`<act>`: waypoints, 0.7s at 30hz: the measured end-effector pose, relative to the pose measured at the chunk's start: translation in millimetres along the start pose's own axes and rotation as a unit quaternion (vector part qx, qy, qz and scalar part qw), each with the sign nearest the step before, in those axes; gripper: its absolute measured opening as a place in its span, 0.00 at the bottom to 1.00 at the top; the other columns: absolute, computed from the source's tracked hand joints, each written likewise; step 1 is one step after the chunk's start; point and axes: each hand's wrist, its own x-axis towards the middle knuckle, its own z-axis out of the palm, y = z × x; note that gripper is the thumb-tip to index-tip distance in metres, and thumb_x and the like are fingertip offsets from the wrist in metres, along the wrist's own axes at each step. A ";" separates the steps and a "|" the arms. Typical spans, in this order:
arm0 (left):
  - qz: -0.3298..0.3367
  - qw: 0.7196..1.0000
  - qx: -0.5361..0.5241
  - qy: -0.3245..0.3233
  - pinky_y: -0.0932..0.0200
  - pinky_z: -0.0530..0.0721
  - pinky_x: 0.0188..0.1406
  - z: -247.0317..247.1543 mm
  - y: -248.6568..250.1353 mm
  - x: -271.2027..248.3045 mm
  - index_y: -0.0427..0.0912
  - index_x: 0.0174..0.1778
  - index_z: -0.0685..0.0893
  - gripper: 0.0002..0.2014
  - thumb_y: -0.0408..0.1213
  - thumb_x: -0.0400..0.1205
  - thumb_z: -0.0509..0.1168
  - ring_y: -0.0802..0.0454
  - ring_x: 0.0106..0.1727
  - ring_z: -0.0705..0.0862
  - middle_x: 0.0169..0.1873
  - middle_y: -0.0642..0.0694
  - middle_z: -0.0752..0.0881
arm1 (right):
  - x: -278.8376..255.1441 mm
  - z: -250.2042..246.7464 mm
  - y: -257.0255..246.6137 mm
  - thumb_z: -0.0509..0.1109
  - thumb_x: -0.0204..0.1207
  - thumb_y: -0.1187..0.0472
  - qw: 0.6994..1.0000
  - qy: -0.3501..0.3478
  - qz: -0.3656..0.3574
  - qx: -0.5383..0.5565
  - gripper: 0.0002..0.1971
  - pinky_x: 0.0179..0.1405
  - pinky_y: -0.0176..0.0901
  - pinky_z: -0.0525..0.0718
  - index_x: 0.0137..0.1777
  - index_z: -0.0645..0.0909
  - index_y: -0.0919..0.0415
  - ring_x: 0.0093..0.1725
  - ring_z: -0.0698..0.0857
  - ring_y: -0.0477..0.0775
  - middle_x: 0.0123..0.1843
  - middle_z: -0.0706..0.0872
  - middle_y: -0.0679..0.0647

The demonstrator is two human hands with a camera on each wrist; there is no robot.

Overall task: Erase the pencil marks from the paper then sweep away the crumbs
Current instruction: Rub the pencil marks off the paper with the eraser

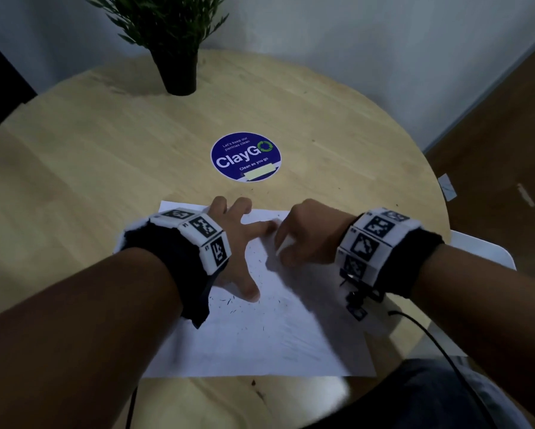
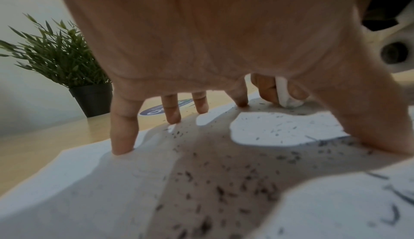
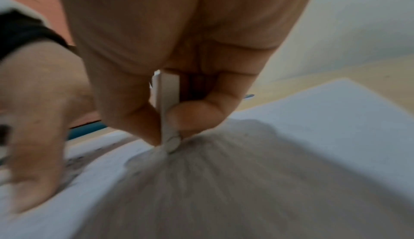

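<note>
We see the paper [image 1: 291,342] on a round wooden bench [image 1: 105,168], below a blue sticker [image 1: 245,156]. Our left hand [image 1: 238,243] presses it, fingers [image 2: 122,136] splayed. Our right hand [image 1: 309,233] pinches the eraser [image 3: 169,118] onto the paper amid crumbs [image 2: 224,180].

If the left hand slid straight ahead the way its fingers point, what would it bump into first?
Probably the round blue sticker, flat on the table just past the paper. The left hand points toward it; beyond that the way looks free, though depth is unclear.

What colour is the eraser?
White; the eraser shows best in the right wrist view.

Potted plant [image 1: 173,41] behind sticker [image 1: 246,157] (round, blue).
</note>
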 end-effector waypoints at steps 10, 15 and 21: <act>-0.001 1.000 0.006 -0.001 0.44 0.70 0.65 -0.8 0.2 -1.0 0.72 0.80 0.45 0.56 0.70 0.61 0.72 0.44 0.77 0.53 0.78 0.56 0.48 | -4.3 0.4 1.5 0.75 0.71 0.52 1.000 -0.010 -0.001 0.011 0.13 0.44 0.38 0.77 0.55 0.90 0.51 0.46 0.83 0.50 0.42 0.87 0.51; 0.009 1.000 0.007 -0.004 0.46 0.69 0.65 -0.2 -0.9 0.3 0.73 0.80 0.41 0.57 0.70 0.62 0.72 0.45 0.77 0.53 0.78 0.54 0.47 | -24.6 18.3 -15.0 0.74 0.72 0.53 0.991 -0.094 -0.098 0.021 0.11 0.46 0.34 0.75 0.53 0.90 0.52 0.39 0.78 0.44 0.41 0.86 0.46; 0.002 1.000 0.003 -0.013 0.44 0.70 0.66 -1.6 0.3 1.1 0.72 0.80 0.44 0.56 0.69 0.61 0.73 0.45 0.77 0.52 0.78 0.56 0.47 | -7.8 3.7 -3.6 0.74 0.72 0.52 0.999 -0.033 -0.035 -0.013 0.12 0.40 0.35 0.74 0.55 0.89 0.49 0.43 0.79 0.47 0.38 0.81 0.47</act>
